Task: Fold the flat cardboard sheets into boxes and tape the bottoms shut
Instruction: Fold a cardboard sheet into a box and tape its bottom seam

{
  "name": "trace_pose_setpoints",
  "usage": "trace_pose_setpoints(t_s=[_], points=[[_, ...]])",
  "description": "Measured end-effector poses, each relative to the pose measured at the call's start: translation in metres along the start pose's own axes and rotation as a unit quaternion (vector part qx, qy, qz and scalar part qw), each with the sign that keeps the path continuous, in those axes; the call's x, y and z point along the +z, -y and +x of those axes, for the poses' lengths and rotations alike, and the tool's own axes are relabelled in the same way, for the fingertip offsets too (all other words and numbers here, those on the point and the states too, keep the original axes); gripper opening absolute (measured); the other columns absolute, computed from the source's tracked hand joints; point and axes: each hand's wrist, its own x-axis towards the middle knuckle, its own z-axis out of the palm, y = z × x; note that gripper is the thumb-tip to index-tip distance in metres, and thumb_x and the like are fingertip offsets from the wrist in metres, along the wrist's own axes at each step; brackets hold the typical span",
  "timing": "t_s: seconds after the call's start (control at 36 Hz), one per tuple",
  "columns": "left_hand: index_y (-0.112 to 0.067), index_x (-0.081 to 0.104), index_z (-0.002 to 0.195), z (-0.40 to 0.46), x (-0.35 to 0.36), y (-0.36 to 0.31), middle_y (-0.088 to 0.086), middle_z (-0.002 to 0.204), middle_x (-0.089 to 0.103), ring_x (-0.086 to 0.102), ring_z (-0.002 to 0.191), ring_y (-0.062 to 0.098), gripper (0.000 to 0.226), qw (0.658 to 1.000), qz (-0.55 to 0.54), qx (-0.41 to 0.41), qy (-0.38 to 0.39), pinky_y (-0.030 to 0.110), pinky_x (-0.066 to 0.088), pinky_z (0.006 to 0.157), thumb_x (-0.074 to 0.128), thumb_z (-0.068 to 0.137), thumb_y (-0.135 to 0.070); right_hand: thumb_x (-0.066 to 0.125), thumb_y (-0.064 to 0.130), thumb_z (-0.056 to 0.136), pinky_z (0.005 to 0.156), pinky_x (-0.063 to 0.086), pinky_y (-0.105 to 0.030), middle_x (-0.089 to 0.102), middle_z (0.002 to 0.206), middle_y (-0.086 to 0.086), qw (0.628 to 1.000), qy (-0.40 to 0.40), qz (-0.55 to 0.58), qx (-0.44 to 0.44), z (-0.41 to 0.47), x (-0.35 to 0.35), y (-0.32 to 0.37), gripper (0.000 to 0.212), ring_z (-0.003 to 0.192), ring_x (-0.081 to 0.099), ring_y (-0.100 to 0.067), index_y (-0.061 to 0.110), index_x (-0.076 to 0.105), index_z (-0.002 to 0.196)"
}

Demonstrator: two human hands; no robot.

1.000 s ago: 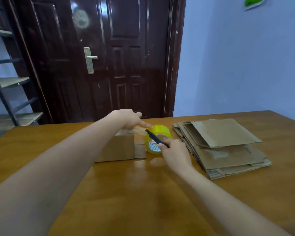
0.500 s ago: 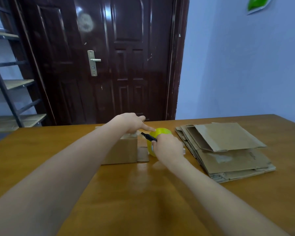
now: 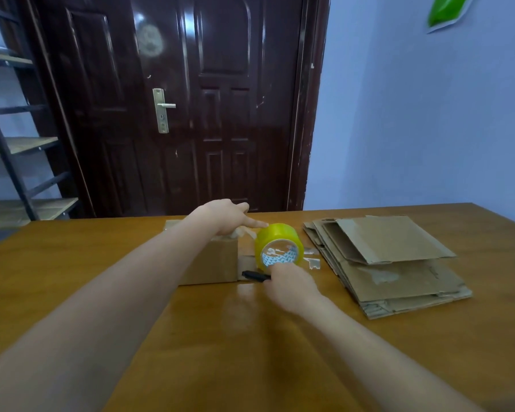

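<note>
Behind the wooden tabletop [image 3: 101, 292] stood a dark door [image 3: 173, 99] and a blue wall, and toward the tabletop's right edge lay the stack of flat cardboard sheets [image 3: 390, 260], well apart from both hands. Near the far edge sat the folded box [image 3: 211, 263], its long axis running left to right, with the left hand [image 3: 226, 217] resting on top, forefinger stretched toward the yellow tape roll [image 3: 278, 246] standing on edge just beside the box, its open core facing the person. Nearer, the right hand [image 3: 289, 282] kept its grip clenched on a small black cutter [image 3: 254, 275] pointing left at the box's right end, directly below the roll.
</note>
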Motion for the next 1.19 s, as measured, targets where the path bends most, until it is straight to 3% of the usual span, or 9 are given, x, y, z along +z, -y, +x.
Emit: trace_pose_setpoints(t_s=[0.14,0.31,0.39,0.61,0.75,0.86,0.97,1.06,1.19], points=[[-0.053,0.001,0.146,-0.008,0.004,0.002,0.007,0.131,0.036,0.039,0.065,0.015,0.078,0.998,-0.045,-0.029,-0.02,0.031,0.039,0.06,0.037,0.094,-0.006,0.047,0.015,0.091,0.066,0.049,-0.036,0.066,0.094,-0.01,0.99,0.069,0.009,-0.125,-0.013,0.009,0.0,0.025,0.081,0.062,-0.028,0.014,0.063,0.11],[-0.045,0.003,0.149,-0.011,0.018,0.005,0.006,0.132,0.035,0.046,0.078,0.018,0.073,0.994,-0.084,-0.059,-0.041,0.033,0.051,0.072,0.036,0.096,-0.008,0.051,0.006,0.091,0.078,0.052,-0.037,0.054,0.12,-0.003,0.97,0.055,-0.037,-0.234,-0.026,0.026,0.0,0.043,0.101,0.056,-0.026,0.022,0.055,0.131],[-0.041,0.008,0.15,-0.013,0.022,0.005,0.006,0.134,0.034,0.044,0.08,0.018,0.067,0.992,-0.1,-0.063,-0.049,0.034,0.051,0.076,0.036,0.097,-0.01,0.056,0.009,0.09,0.085,0.051,-0.043,0.053,0.122,-0.002,0.97,0.088,-0.024,-0.224,-0.027,0.031,0.0,0.04,0.106,0.055,-0.026,0.022,0.057,0.128],[-0.024,0.043,0.138,-0.018,0.022,0.003,0.007,0.13,0.039,0.056,0.099,0.031,0.038,0.992,-0.098,-0.059,-0.051,0.041,0.048,0.086,0.035,0.101,-0.024,0.061,0.027,0.09,0.086,0.05,-0.036,0.051,0.125,-0.001,0.972,0.098,-0.041,-0.211,-0.015,0.018,0.004,0.043,0.109,0.054,-0.021,0.019,0.054,0.132],[-0.022,0.052,0.129,-0.02,0.024,0.002,0.006,0.123,0.041,0.055,0.096,0.029,0.034,0.991,-0.107,-0.064,-0.055,0.042,0.048,0.084,0.034,0.101,-0.022,0.048,0.019,0.094,0.071,0.051,-0.035,0.058,0.092,-0.002,0.979,-0.065,0.011,-0.193,0.011,-0.022,0.012,0.019,0.085,0.057,-0.021,0.01,0.065,0.093],[-0.025,0.052,0.129,-0.02,0.025,0.001,0.005,0.117,0.04,0.05,0.088,0.024,0.034,0.991,-0.108,-0.059,-0.059,0.039,0.048,0.079,0.038,0.099,-0.019,0.048,0.016,0.092,0.078,0.045,-0.033,0.054,0.106,-0.003,0.968,-0.204,-0.01,-0.143,0.051,-0.044,0.01,0.025,0.101,0.052,-0.021,0.013,0.063,0.111],[-0.026,0.051,0.129,-0.019,0.025,0.002,0.006,0.118,0.04,0.051,0.088,0.025,0.034,0.991,-0.105,-0.059,-0.056,0.04,0.049,0.079,0.039,0.098,-0.019,0.056,0.023,0.088,0.097,0.044,-0.039,0.048,0.129,-0.008,0.988,-0.085,-0.056,-0.114,0.078,-0.047,0.015,0.045,0.12,0.046,-0.026,0.01,0.05,0.131],[-0.027,0.049,0.133,-0.018,0.026,0.001,0.007,0.121,0.04,0.053,0.095,0.027,0.037,0.991,-0.105,-0.058,-0.055,0.04,0.048,0.082,0.038,0.098,-0.017,0.059,0.038,0.087,0.112,0.025,-0.046,0.044,0.138,-0.012,0.986,-0.003,-0.139,-0.088,0.086,-0.03,0.018,0.057,0.129,0.039,-0.029,0.009,0.047,0.135],[-0.028,0.047,0.136,-0.017,0.028,0.001,0.007,0.121,0.04,0.052,0.1,0.026,0.041,0.991,-0.107,-0.059,-0.061,0.039,0.047,0.085,0.035,0.099,-0.016,0.046,0.047,0.092,0.112,0.02,-0.047,0.051,0.134,-0.007,0.977,-0.076,-0.19,-0.058,0.09,-0.006,0.019,0.049,0.129,0.038,-0.025,0.015,0.054,0.129]])
